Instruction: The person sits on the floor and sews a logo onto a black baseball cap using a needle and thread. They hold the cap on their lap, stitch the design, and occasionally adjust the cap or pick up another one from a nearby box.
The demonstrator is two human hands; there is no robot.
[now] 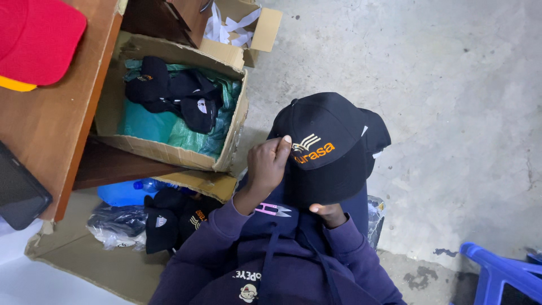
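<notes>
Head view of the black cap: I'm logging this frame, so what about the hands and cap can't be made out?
- Right hand: mostly hidden under the black cap.
- Cap's inside: faces away.
- Small pink snips: partly covered by the left hand.
- Second cap: mostly behind the first.

Two hands, the left hand [270,164] and right hand [329,213], hold two stacked black caps [330,149]. One cardboard box [169,151] contains several black caps, number unclear. One red cap [36,36], one phone [18,195], one blue stool [499,274].
</notes>
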